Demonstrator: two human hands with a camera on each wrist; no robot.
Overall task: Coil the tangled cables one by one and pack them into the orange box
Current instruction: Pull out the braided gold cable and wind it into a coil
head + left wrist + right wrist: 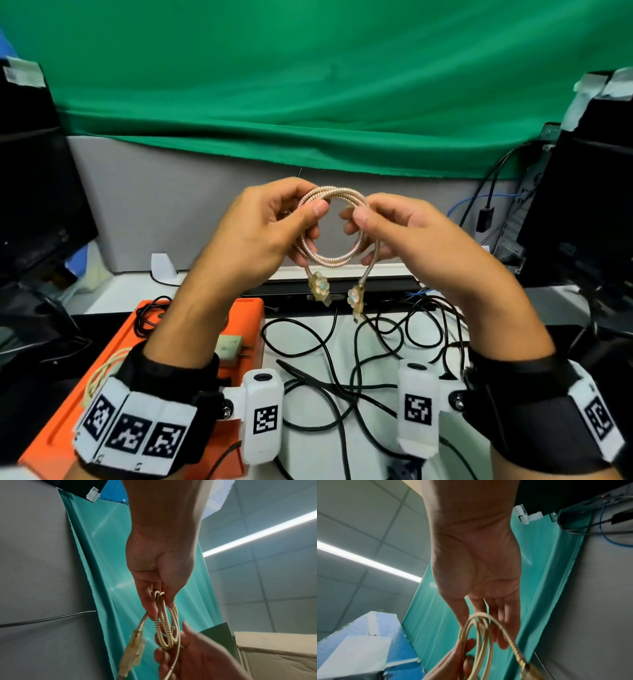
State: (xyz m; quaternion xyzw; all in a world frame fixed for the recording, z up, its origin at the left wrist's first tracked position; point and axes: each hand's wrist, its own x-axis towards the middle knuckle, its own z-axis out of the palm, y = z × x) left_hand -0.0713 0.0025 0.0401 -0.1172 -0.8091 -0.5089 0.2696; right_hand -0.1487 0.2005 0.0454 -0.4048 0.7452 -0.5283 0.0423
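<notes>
A pale gold braided cable (330,260) is wound into a small coil held up in the air above the table. My left hand (274,226) pinches the coil's left side, thumb on top. My right hand (387,226) pinches its right side. Both plug ends (354,298) with flower-shaped covers dangle below the coil. The wrist views show the same coil (166,622) (481,635) between fingers. The orange box (102,370) lies at the lower left under my left forearm, with a coiled black cable (147,317), a beige cable (102,373) and a white adapter (229,346) in it.
Several tangled black cables (370,359) spread over the white table surface (308,445) below my hands. Dark monitors (34,192) stand at left and a computer tower (579,192) at right. A green cloth (308,85) hangs over the grey partition behind.
</notes>
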